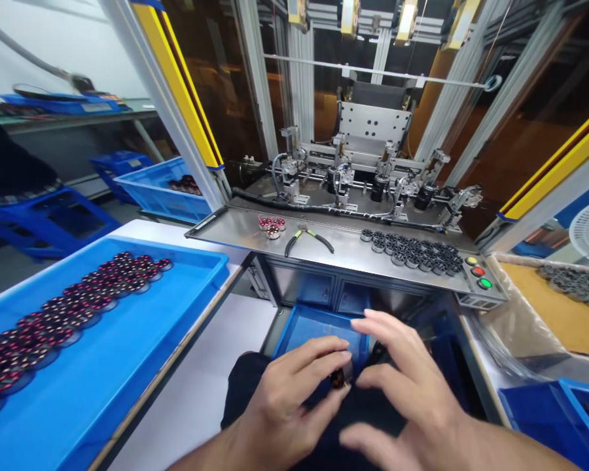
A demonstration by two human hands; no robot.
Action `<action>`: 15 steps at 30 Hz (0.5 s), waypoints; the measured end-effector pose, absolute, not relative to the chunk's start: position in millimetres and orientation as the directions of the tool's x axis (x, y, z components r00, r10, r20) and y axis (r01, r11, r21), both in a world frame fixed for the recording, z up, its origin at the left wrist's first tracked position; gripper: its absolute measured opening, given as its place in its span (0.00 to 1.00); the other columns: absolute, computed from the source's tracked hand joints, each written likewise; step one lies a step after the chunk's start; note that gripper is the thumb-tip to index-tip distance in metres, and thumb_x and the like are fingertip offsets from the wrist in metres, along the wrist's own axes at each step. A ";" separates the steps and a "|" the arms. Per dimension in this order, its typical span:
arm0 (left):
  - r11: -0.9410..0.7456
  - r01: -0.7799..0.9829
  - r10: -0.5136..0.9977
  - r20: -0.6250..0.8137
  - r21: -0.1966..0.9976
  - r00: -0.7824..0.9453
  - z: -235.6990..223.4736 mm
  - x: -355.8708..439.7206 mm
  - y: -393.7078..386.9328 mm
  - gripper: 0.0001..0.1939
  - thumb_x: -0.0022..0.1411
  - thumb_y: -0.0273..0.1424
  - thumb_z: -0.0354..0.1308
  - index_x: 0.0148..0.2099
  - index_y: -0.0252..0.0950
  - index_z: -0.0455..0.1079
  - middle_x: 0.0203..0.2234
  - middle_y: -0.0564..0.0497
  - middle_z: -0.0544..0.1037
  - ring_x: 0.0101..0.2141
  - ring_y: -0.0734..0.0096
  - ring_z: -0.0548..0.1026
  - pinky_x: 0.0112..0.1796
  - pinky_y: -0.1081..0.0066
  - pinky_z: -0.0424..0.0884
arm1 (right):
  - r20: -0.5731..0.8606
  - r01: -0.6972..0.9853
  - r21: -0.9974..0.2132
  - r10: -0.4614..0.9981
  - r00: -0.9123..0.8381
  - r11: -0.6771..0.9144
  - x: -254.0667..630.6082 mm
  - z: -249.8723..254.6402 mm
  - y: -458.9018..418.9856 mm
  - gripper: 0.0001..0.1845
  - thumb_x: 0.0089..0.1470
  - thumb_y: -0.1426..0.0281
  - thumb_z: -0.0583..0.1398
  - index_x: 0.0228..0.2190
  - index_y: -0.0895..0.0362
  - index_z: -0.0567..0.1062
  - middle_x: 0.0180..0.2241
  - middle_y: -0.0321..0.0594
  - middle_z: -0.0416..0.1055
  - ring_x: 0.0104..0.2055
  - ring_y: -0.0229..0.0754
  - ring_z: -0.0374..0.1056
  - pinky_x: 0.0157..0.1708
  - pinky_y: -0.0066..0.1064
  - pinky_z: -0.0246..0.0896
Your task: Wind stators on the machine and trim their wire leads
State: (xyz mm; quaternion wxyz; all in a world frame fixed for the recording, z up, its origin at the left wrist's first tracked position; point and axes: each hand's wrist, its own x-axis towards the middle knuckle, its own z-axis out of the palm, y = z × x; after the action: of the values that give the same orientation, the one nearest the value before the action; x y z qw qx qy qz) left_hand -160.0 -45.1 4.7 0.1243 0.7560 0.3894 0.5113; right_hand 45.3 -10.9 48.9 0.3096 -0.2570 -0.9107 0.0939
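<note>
Over my lap, my left hand (294, 389) pinches a small wire-wound stator (338, 378) between thumb and fingers. Most of that part is hidden behind the fingers; a dark, coppery piece shows. Just to its right is my right hand (412, 386), fingers spread and thumb apart, with nothing in it. Beyond the hands, cutting pliers (308, 237) with black and green handles lie spread on the metal ledge (334, 258). Left of the pliers sit several red-and-copper wound stators (273, 229). Many bare dark stator cores (412, 252) stand grouped on the right of the ledge.
A blue tray (142, 320) on the left holds rows of wound stators (69, 314). Behind the ledge stands a winding machine (373, 176) between yellow guards. Push buttons (478, 271) sit at the ledge's right end, beside a lined box (520, 307) of cores. A blue bin (294, 327) is below.
</note>
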 end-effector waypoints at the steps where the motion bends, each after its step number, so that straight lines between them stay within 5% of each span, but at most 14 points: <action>1: -0.661 0.456 0.724 0.667 0.596 0.176 4.5 -160.8 -45.7 0.18 0.56 0.17 0.61 0.49 0.35 0.73 0.43 0.43 0.82 0.43 0.67 0.82 0.46 0.75 0.78 | 0.498 0.393 -0.303 0.496 -0.712 0.868 41.1 49.1 -11.7 0.07 0.56 0.68 0.64 0.36 0.58 0.74 0.55 0.58 0.69 0.62 0.58 0.61 0.58 0.53 0.62; 4: -0.610 0.426 0.777 0.610 0.668 0.156 4.4 -170.0 -49.5 0.19 0.54 0.18 0.64 0.48 0.38 0.74 0.43 0.45 0.82 0.42 0.66 0.82 0.44 0.75 0.79 | 0.426 0.338 -0.293 0.438 -0.791 0.895 38.6 48.3 -4.1 0.06 0.58 0.78 0.59 0.36 0.58 0.75 0.57 0.55 0.68 0.63 0.55 0.60 0.59 0.52 0.61; 7: -0.510 0.343 0.857 0.503 0.789 0.116 0.9 -185.0 -55.5 0.19 0.52 0.20 0.67 0.47 0.40 0.76 0.42 0.46 0.83 0.41 0.65 0.82 0.43 0.73 0.79 | 0.322 0.313 -0.347 0.426 -0.845 0.884 43.9 50.8 17.9 0.07 0.59 0.78 0.58 0.35 0.57 0.76 0.59 0.53 0.66 0.64 0.55 0.58 0.59 0.52 0.60; 10: -0.399 0.171 0.916 0.402 0.901 0.021 -9.1 -196.5 -61.1 0.18 0.52 0.23 0.68 0.46 0.42 0.77 0.42 0.46 0.83 0.42 0.62 0.81 0.40 0.73 0.80 | 0.241 0.315 -0.517 0.488 -0.839 0.796 37.1 51.4 59.3 0.06 0.60 0.72 0.60 0.31 0.55 0.77 0.55 0.48 0.71 0.58 0.50 0.67 0.55 0.44 0.66; 12: -0.313 0.030 0.946 0.314 0.949 -0.079 -18.3 -199.5 -62.8 0.16 0.54 0.25 0.68 0.46 0.42 0.77 0.45 0.45 0.82 0.44 0.61 0.81 0.39 0.72 0.79 | 0.296 0.361 -0.600 0.617 -0.729 0.714 18.4 45.0 97.1 0.07 0.57 0.66 0.65 0.29 0.55 0.77 0.48 0.45 0.76 0.50 0.48 0.73 0.51 0.41 0.68; 15: -0.171 -0.167 0.974 0.141 0.971 -0.178 -31.0 -198.7 -62.9 0.16 0.55 0.28 0.69 0.48 0.40 0.77 0.51 0.42 0.78 0.43 0.60 0.81 0.43 0.68 0.78 | 0.426 0.439 -0.585 0.719 -0.549 0.682 -27.0 22.9 156.4 0.14 0.58 0.61 0.62 0.39 0.59 0.76 0.44 0.48 0.76 0.50 0.51 0.72 0.52 0.48 0.65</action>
State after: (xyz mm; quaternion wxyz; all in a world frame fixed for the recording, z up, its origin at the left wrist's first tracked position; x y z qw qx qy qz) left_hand -198.7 -62.9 -31.0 0.4594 0.4472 0.4512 0.6208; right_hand -27.0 156.4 22.9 0.3327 -0.3389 -0.8545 0.2104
